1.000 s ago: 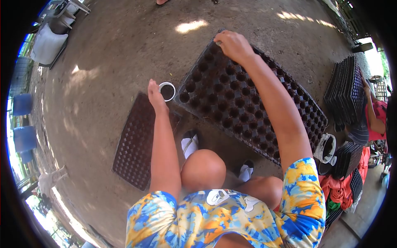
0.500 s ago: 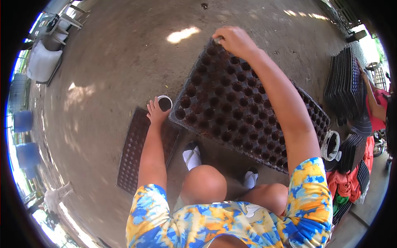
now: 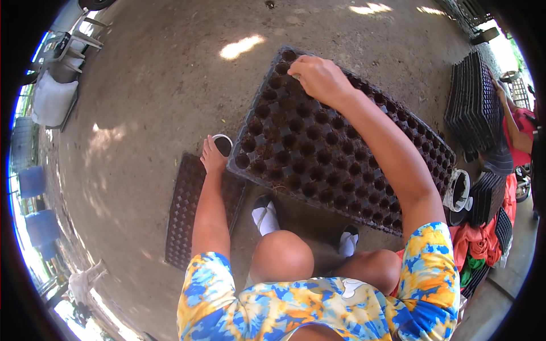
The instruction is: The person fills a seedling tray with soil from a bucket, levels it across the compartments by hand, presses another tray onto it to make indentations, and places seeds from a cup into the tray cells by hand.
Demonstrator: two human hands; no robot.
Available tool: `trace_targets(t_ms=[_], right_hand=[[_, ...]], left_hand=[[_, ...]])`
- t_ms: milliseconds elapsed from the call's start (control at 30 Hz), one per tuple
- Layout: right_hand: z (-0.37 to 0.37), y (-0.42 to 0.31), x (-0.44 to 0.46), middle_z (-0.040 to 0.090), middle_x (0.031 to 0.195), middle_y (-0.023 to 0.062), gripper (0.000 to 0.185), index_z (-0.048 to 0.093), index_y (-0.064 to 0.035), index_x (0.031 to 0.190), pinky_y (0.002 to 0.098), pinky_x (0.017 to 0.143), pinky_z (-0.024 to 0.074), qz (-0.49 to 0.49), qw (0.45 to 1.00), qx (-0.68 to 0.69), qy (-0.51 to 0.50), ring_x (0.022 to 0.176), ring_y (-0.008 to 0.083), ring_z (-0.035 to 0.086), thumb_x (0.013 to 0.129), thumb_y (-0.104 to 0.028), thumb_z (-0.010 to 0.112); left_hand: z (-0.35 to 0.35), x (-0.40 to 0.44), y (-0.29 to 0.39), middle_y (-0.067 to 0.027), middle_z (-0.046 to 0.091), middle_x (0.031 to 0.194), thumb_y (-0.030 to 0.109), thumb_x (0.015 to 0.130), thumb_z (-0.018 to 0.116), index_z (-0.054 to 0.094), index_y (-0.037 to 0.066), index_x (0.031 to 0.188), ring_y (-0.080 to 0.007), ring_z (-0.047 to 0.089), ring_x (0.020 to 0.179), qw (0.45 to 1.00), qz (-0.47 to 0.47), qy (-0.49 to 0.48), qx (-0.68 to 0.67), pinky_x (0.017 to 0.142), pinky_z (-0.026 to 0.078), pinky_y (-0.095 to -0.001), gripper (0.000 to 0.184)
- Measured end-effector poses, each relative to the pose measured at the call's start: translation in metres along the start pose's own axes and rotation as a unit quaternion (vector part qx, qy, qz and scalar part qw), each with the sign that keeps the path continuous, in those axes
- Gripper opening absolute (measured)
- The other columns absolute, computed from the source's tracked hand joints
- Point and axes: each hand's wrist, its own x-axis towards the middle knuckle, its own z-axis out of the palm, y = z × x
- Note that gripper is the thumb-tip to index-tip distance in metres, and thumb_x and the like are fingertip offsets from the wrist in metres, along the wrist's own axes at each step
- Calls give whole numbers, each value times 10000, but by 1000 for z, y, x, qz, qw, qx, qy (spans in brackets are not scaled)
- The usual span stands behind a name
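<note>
A large black seedling tray (image 3: 318, 149) with many round cells lies at a slant in front of my knees. Over its far left part is my right hand (image 3: 319, 78), fingers pinched together; what they hold, if anything, is too small to name. My left hand (image 3: 212, 156) rests at the near left side of a small white-rimmed cup (image 3: 222, 145) with dark contents, its fingers spread against the rim. Beneath my left forearm a second, darker tray (image 3: 185, 210) lies on the ground.
At the right stand a tall stack of black trays (image 3: 471, 105), a person in red (image 3: 518, 133) touching it, a white bucket (image 3: 456, 190) and red cloth (image 3: 475, 243). Blue containers (image 3: 41, 227) and a chair (image 3: 82, 38) are at the left.
My right hand has moved from the tray's far corner edge to over its cells. My left hand has opened its fingers and come against the cup. The whole view has shifted a little.
</note>
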Motion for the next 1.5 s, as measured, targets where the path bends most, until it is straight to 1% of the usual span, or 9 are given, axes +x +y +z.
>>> trace_targets(t_ms=[267, 500, 567, 667, 767, 967, 1067, 1367, 1500], right_hand=[[2, -22, -12, 649, 943, 109, 190, 681, -71, 929, 411, 772, 518, -27, 998, 38, -31, 884, 332, 629, 785, -36, 561], [-17, -52, -16, 638, 971, 121, 225, 675, -69, 951, 411, 783, 519, -11, 995, 84, -50, 931, 323, 619, 772, -1, 556], [-3, -52, -24, 628, 968, 117, 229, 668, -66, 943, 411, 770, 520, -23, 995, 35, -88, 922, 326, 617, 762, 9, 550], [-2, -54, -21, 619, 934, 113, 193, 649, -56, 887, 422, 750, 516, -28, 997, 19, -69, 895, 327, 615, 734, 14, 556], [-14, -67, -24, 615, 915, 114, 170, 637, -52, 862, 424, 744, 513, -35, 994, 90, -41, 881, 327, 612, 728, 15, 558], [3, -75, -34, 620, 921, 121, 160, 636, -47, 855, 412, 749, 516, -71, 993, 48, -81, 884, 318, 614, 722, 10, 570], [-7, -91, -39, 611, 907, 122, 153, 627, -48, 842, 398, 750, 519, -73, 990, 111, -53, 891, 307, 614, 711, 10, 576], [0, -119, -53, 596, 854, 116, 100, 602, -36, 816, 371, 746, 524, -146, 984, 97, -43, 862, 292, 621, 723, -43, 567], [23, -119, -67, 587, 818, 112, 59, 600, -51, 765, 365, 741, 524, -173, 980, 43, -93, 837, 267, 625, 736, -98, 578]], left_hand=[[13, 5, -4, -168, 364, 1370, 203, 666, 766, 231, 101, 1439, -399, 428, 1207, 997, 33, 76, -5, 1007, 366, -484, 946], [1, -4, 3, -168, 366, 1372, 203, 657, 774, 233, 104, 1442, -393, 432, 1211, 997, 17, 70, -13, 1001, 370, -487, 959], [2, -6, 2, -169, 361, 1377, 210, 654, 780, 226, 106, 1446, -393, 432, 1213, 998, 11, 61, -21, 1001, 371, -488, 973], [7, -3, -2, -176, 346, 1390, 227, 649, 791, 205, 110, 1453, -396, 424, 1226, 998, 7, 50, -41, 1005, 369, -490, 1001], [10, -3, -4, -181, 332, 1400, 236, 643, 800, 184, 114, 1458, -398, 415, 1238, 998, 13, 47, -36, 1010, 364, -493, 1029], [7, -5, -1, -178, 286, 1440, 243, 617, 824, 153, 119, 1468, -395, 375, 1279, 998, -2, 29, -62, 1026, 350, -499, 1091], [9, -4, -4, -167, 262, 1459, 236, 605, 834, 143, 122, 1471, -388, 355, 1298, 997, 5, 33, -69, 1035, 344, -499, 1114], [15, -3, -8, -155, 257, 1468, 222, 599, 843, 137, 101, 1469, -379, 356, 1299, 998, 2, 36, -57, 1035, 350, -488, 1127], [14, 0, -4, -165, 275, 1454, 285, 612, 834, 158, 88, 1464, -396, 377, 1273, 997, 7, 41, -68, 1030, 357, -477, 1105]])
